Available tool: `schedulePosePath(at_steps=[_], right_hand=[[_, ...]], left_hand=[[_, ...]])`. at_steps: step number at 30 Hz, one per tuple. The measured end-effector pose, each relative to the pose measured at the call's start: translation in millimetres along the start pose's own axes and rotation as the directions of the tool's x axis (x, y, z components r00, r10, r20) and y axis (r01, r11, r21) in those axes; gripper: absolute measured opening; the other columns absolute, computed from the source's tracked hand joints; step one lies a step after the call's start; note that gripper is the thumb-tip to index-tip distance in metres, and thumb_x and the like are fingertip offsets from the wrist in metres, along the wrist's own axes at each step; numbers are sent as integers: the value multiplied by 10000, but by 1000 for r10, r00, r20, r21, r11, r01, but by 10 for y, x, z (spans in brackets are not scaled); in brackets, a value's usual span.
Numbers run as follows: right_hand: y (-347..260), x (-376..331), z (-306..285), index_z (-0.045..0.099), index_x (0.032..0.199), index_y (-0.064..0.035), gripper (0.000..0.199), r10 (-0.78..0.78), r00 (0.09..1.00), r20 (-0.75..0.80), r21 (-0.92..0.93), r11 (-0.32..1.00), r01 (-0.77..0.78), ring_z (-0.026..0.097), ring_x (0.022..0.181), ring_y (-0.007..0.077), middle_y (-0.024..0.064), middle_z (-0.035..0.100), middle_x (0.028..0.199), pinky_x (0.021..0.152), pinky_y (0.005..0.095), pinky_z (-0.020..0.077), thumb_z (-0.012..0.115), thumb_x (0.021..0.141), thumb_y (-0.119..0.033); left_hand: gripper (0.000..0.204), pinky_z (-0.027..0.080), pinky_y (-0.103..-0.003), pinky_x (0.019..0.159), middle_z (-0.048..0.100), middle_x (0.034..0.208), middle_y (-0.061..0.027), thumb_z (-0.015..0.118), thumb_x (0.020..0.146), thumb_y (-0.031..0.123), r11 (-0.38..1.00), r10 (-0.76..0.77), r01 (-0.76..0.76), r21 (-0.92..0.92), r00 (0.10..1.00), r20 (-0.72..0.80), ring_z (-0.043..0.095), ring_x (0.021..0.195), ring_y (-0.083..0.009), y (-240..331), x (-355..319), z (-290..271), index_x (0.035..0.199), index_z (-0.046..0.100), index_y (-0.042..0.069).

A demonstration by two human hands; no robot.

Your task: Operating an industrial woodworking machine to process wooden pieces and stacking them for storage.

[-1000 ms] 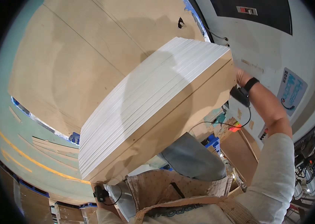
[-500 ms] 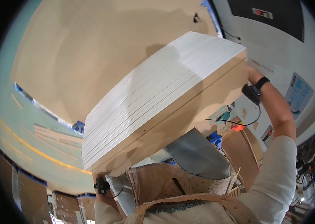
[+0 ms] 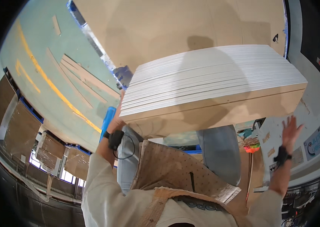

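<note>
A thick stack of boards point(image 3: 213, 75) lies in front of me on a large tan surface point(image 3: 148, 30). Its many board edges show white, and a plain tan face point(image 3: 220, 109) points toward me. At the stack's left end is my left hand point(image 3: 117, 122), its fingers stretched along that end and partly hidden by it. My right hand point(image 3: 291, 130) is off the stack, just below its right corner, with fingers spread and nothing in them. Both wrists carry small black devices.
Blue and white tape edges the tan surface's left side point(image 3: 103, 53). Thin wooden strips point(image 3: 80, 77) lie on the green floor point(image 3: 35, 41), beside a yellow line. A blue object point(image 3: 108, 121) stands near my left arm. To the right is a pale machine panel point(image 3: 311, 113) with a sign.
The stack now sits more level across my view, its left end farther up and right end lower. My right hand has let go of its right end and opened.
</note>
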State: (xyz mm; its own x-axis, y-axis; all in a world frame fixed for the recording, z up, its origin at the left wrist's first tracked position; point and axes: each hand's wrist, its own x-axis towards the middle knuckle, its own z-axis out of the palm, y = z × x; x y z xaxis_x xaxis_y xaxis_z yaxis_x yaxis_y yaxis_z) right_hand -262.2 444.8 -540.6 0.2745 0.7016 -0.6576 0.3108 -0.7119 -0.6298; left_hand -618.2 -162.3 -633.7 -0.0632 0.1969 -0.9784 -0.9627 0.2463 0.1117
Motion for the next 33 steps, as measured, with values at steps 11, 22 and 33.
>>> schedulePosePath(at_steps=[11, 22, 33], right_hand=[[3695, -3818, 1279, 502, 1042, -21, 629, 766, 509, 393, 384, 366, -848, 474, 1034, 331, 120, 555, 1070, 920, 552, 361, 323, 925, -612], [4291, -3762, 1919, 452, 1154, -35, 638, 587, 660, 469, 405, 521, -751, 442, 1117, 313, 118, 518, 1170, 961, 535, 347, 329, 922, -617], [4234, -3743, 2087, 401, 1266, -50, 672, 519, 695, 498, 362, 604, -710, 410, 1199, 295, 116, 481, 1270, 1001, 519, 333, 335, 919, -621]], left_hand=[[693, 336, -388, 998, 483, 1336, -130, 352, 953, 547, 591, 71, -391, 706, 897, 437, 433, 1218, -248, 1152, 210, 453, 1399, 358, 17], [928, 166, -427, 1134, 163, 1484, -301, 333, 894, 661, 194, -102, -350, 917, 922, 373, 169, 1392, -402, 906, 325, 367, 1420, 179, -88], [884, 220, -418, 1109, 274, 1448, -291, 371, 890, 636, 113, -71, -408, 906, 906, 417, 280, 1347, -405, 893, 442, 274, 1398, 248, -77]])
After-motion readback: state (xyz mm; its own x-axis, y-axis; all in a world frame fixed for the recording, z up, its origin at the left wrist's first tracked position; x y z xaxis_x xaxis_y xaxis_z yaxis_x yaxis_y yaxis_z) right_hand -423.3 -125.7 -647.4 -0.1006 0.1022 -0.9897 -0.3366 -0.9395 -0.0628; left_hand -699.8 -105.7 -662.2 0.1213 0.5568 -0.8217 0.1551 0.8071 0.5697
